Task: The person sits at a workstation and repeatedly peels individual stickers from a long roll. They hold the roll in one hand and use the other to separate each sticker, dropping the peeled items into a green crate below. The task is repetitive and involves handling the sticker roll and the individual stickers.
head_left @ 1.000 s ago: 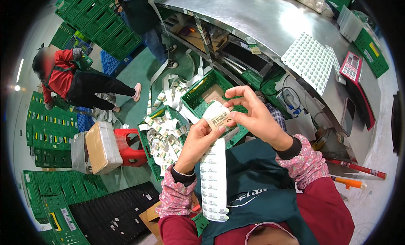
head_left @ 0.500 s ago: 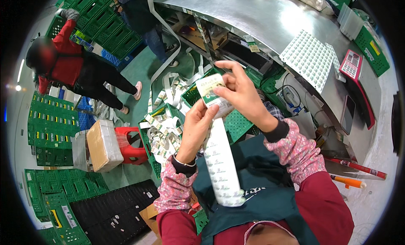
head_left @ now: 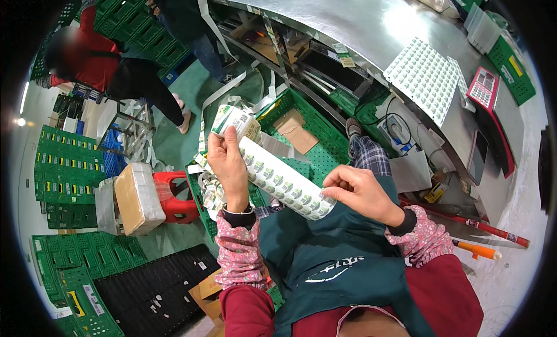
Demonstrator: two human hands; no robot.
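- Stretching a sticker strip [head_left: 284,180] on a slant between both hands, over the green crate [head_left: 325,131] and the dark green apron [head_left: 333,244].
- Left hand [head_left: 228,171] is clamped on its upper end plus a bunch of printed labels [head_left: 243,125], thumb on top. Whether strip and bunch are one piece, can't tell.
- Right hand [head_left: 364,193] looks to be pinching the lower end, thumb over the edge, other fingers curled.
- What could go wrong, imo: tug too hard with the right and the strip might crease or tear, since it's only held at its ends.
- Loosen the left thumb and that bunch could fan out and drop into the crate, near the cardboard piece [head_left: 297,131], or get mixed with the loose labels [head_left: 210,192] in the crate beside it.
- Compared with half a second ago: hands were close together up at the labels and the strip dangled over the apron. Now they're well apart, the right one's lower, and rows of round green stickers face up.
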